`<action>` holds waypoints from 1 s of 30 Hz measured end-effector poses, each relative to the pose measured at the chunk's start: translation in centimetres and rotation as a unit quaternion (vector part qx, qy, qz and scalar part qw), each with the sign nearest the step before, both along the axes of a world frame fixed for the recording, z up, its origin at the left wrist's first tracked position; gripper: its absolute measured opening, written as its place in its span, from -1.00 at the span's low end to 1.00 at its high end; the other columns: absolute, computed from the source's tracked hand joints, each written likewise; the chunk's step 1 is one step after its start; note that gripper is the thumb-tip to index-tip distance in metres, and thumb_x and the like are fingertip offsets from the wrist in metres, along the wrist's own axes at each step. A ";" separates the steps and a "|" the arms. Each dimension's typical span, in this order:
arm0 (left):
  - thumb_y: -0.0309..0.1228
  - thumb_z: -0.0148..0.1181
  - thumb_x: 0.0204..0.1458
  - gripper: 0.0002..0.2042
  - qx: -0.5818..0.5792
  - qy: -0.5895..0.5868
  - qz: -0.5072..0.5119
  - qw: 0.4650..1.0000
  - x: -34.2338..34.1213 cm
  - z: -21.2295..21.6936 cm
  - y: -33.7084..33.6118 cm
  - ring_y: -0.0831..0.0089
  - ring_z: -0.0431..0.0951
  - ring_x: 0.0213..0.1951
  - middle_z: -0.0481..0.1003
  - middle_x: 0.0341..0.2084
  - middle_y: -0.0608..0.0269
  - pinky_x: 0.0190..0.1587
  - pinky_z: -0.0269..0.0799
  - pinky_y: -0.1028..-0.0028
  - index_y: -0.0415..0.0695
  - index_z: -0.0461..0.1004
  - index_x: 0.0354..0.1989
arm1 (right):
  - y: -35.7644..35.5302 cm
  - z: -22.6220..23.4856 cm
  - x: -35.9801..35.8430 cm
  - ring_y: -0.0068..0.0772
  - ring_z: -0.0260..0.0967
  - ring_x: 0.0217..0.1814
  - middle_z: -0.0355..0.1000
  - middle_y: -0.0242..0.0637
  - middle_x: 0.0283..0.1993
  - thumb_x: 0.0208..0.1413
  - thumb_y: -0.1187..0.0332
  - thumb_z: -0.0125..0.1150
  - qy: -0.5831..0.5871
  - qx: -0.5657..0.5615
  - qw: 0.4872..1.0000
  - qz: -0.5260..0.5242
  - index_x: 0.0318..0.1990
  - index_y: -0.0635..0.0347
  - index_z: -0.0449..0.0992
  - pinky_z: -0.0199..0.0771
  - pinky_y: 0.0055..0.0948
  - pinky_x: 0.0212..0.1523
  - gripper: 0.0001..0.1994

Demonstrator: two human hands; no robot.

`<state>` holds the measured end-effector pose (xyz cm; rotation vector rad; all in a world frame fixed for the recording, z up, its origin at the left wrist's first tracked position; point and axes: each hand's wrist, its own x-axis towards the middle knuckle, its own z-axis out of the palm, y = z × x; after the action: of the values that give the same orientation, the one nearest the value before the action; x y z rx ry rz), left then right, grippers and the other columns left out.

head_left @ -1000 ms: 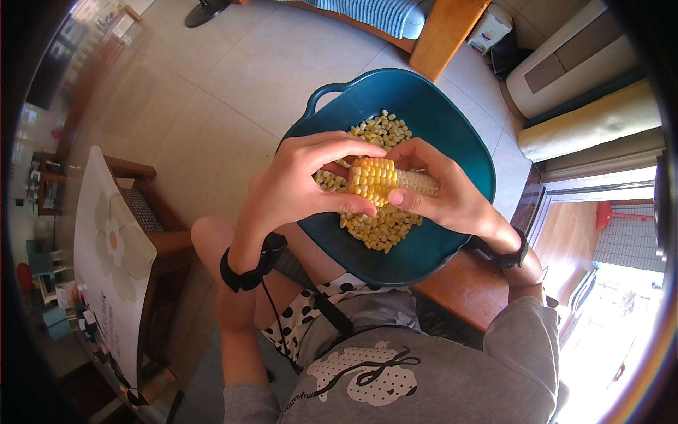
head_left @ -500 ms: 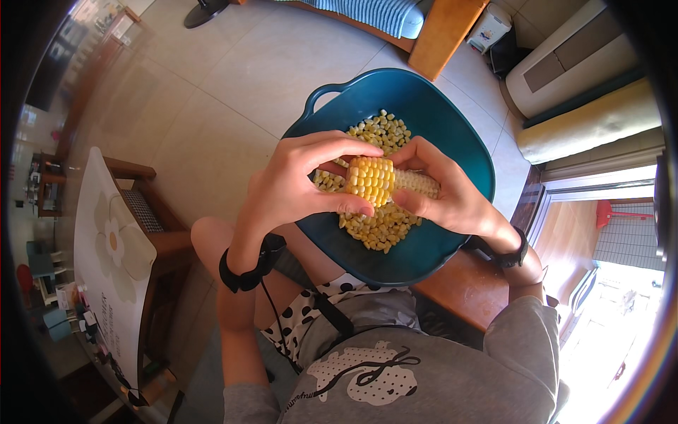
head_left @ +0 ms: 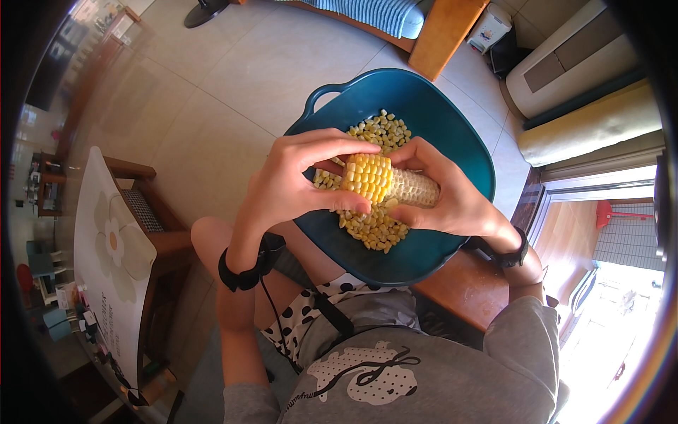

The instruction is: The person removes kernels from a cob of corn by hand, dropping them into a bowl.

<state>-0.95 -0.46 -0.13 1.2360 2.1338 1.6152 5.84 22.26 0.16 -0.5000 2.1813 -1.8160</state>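
One corn cob [head_left: 394, 184] spans the two grips above the teal basin [head_left: 458, 127]: left grip [head_left: 286, 178] clamped on its yellow kernelled end, right grip [head_left: 458, 198] around its stripped end.

The basin [head_left: 455, 127] is teal. Over it, the corncob [head_left: 387, 181] is yellow and cream. Beside it, the shorts [head_left: 300, 309] are black-dotted white.

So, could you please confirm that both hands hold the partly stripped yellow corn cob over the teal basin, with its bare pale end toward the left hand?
Not quite: in the head view, the bare pale end of the partly stripped yellow corn cob is toward the right hand; the rest stands.
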 end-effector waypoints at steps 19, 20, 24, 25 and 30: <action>-0.25 0.50 -0.35 -0.43 -0.005 0.047 -0.028 0.998 0.3 0.3 0.4 0.43 0.52 -0.18 0.51 -0.18 0.20 -0.21 0.53 0.50 -0.18 0.51 -0.07 | -0.4 0.6 0.0 -0.56 0.39 -0.21 0.45 -0.25 -0.27 -0.01 0.29 0.36 -0.019 -0.005 0.999 -0.033 -0.17 0.30 0.34 0.38 -0.54 -0.21 -0.63; -0.24 0.49 -0.34 -0.43 -0.004 0.036 -0.029 0.999 0.3 0.4 0.3 0.43 0.52 -0.17 0.50 -0.18 0.20 -0.21 0.53 0.50 -0.18 0.51 -0.07 | -0.4 0.7 0.0 -0.56 0.38 -0.22 0.45 -0.26 -0.28 -0.01 0.30 0.35 -0.025 -0.012 0.999 -0.031 -0.18 0.30 0.34 0.38 -0.53 -0.22 -0.64; -0.25 0.49 -0.32 -0.44 0.003 0.020 -0.028 0.999 0.3 0.2 0.3 0.43 0.52 -0.17 0.50 -0.18 0.19 -0.20 0.53 0.50 -0.19 0.51 -0.07 | -0.4 0.4 0.0 -0.57 0.38 -0.23 0.44 -0.27 -0.29 -0.01 0.34 0.34 0.008 -0.015 0.999 -0.034 -0.19 0.29 0.33 0.38 -0.53 -0.21 -0.67; -0.26 0.48 -0.31 -0.45 0.001 0.023 -0.028 0.999 0.3 0.2 0.3 0.42 0.52 -0.17 0.50 -0.18 0.19 -0.20 0.53 0.50 -0.19 0.51 -0.07 | -0.4 0.3 0.0 -0.56 0.38 -0.23 0.44 -0.27 -0.29 -0.03 0.36 0.33 0.018 -0.009 0.999 -0.035 -0.19 0.29 0.33 0.38 -0.53 -0.21 -0.67; -0.31 0.48 -0.29 -0.48 -0.008 0.051 -0.025 0.998 0.2 0.2 0.4 0.42 0.52 -0.17 0.50 -0.18 0.18 -0.19 0.53 0.51 -0.20 0.51 -0.07 | -0.1 0.3 -0.1 -0.53 0.39 -0.21 0.43 -0.24 -0.28 -0.07 0.43 0.26 0.026 0.023 0.999 -0.034 -0.19 0.31 0.32 0.39 -0.51 -0.19 -0.69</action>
<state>-0.76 -0.07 0.06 1.3835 2.1525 1.5431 5.76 22.19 0.46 -0.4735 2.2968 -1.8008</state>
